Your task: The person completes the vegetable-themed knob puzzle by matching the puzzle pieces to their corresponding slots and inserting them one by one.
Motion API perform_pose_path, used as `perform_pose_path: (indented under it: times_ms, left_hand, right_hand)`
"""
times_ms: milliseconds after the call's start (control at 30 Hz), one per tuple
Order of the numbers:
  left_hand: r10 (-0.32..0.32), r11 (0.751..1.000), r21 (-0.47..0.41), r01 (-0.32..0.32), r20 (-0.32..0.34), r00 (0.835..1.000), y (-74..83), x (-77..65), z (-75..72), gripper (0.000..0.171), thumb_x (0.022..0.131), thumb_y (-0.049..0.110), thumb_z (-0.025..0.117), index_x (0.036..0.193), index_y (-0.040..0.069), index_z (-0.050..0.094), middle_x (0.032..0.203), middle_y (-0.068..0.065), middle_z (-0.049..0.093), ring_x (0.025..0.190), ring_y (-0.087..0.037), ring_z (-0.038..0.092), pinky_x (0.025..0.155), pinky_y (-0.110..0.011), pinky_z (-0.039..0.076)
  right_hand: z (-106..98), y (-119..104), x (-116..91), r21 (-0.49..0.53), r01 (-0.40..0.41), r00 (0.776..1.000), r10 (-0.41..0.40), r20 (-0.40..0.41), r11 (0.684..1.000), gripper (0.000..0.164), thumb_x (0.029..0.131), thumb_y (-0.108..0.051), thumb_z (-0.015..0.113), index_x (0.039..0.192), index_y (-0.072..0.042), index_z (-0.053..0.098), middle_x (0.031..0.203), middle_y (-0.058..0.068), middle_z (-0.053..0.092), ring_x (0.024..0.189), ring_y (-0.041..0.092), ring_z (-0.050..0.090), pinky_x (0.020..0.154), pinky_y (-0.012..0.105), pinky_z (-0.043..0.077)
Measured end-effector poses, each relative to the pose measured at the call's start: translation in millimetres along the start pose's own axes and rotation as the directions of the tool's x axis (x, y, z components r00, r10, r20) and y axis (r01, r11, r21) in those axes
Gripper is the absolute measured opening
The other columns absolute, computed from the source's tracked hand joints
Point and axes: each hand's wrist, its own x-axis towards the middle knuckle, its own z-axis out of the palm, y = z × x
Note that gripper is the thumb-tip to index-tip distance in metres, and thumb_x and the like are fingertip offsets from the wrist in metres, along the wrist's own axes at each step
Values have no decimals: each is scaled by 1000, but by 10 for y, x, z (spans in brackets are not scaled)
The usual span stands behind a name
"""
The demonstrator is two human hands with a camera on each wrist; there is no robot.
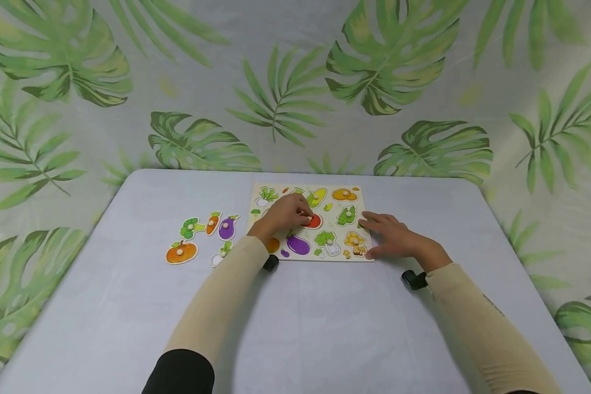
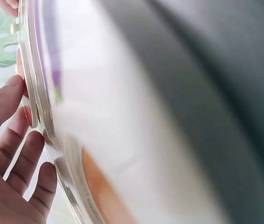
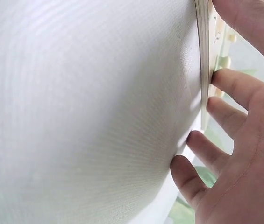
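A wooden vegetable puzzle board (image 1: 327,255) lies flat on the table. My left hand (image 1: 287,212) reaches over it and pinches a red tomato puzzle piece (image 1: 316,221) near its middle. Up close in the left wrist view, the thumb and index finger of that hand (image 2: 10,177) meet at the edge of the red piece (image 2: 21,65), which sits raised above the board. Part of the board is hidden under the hand. At the board's right edge, my right hand (image 1: 391,236) rests with fingers spread, its fingertips touching the board's side and the tablecloth.
Loose pieces lie left of the board: a broccoli (image 1: 191,227), a carrot (image 1: 213,223), an eggplant (image 1: 227,227), a pumpkin (image 1: 181,252) and a white turnip-like piece (image 1: 220,257) partly behind my left sleeve. A white cloth (image 1: 335,323) covers the table; a leaf-print curtain (image 1: 300,148) hangs behind.
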Motion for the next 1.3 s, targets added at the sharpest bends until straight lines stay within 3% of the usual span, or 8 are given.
perform_pose_path:
  times_ms: [233, 500, 833, 1133, 1300]
  left_hand:
    - [-3, 1000, 19, 3, 5, 1000, -1, 34, 13, 14, 92, 22, 70, 101, 15, 80, 112, 0, 66, 108, -18, 58, 100, -36, 50]
    - [81, 982, 168, -85, 31, 996, 11, 72, -2, 17, 93, 24, 69, 104, 16, 80, 107, 1, 68, 99, -17, 60, 92, -33, 52]
    - [8, 1000, 27, -10, 64, 998, -25, 48, -24, 18, 94, 21, 69, 108, 16, 79, 110, 1, 67, 101, -17, 57, 94, -31, 51]
    - [36, 996, 83, -41, 64, 997, -34, 81, -10, 17, 94, 23, 68, 107, 18, 79, 105, 2, 68, 96, -17, 56, 89, -31, 50]
    - [28, 997, 66, -32, 63, 998, -37, 74, -5, 17, 94, 23, 68, 107, 18, 79, 105, 3, 68, 97, -16, 55, 90, -30, 50]
  right_hand:
    - [-10, -5, -2, -4, -9, 1000, 9, 6, 1000, 88, 83, -37, 78, 154, -8, 35, 165, 17, 20, 148, 49, 16, 112, 76, 20]
    - [-29, 2, 3, -10, -15, 1000, 15, 3, 1000, 88, 83, -37, 79, 154, -8, 35, 165, 16, 20, 148, 48, 17, 112, 75, 19]
    - [-12, 24, 12, -7, -1, 1000, 1, 7, 1000, 87, 83, -37, 78, 154, -8, 36, 165, 16, 21, 147, 49, 18, 112, 75, 21]
    - [-15, 20, 23, -7, -11, 1000, 11, 5, 1000, 88, 82, -36, 79, 154, -9, 36, 165, 16, 21, 147, 48, 19, 113, 75, 20]
    - [-14, 15, 18, -6, -14, 1000, 14, 5, 1000, 88, 82, -35, 80, 154, -8, 36, 165, 16, 22, 147, 49, 19, 113, 75, 20]
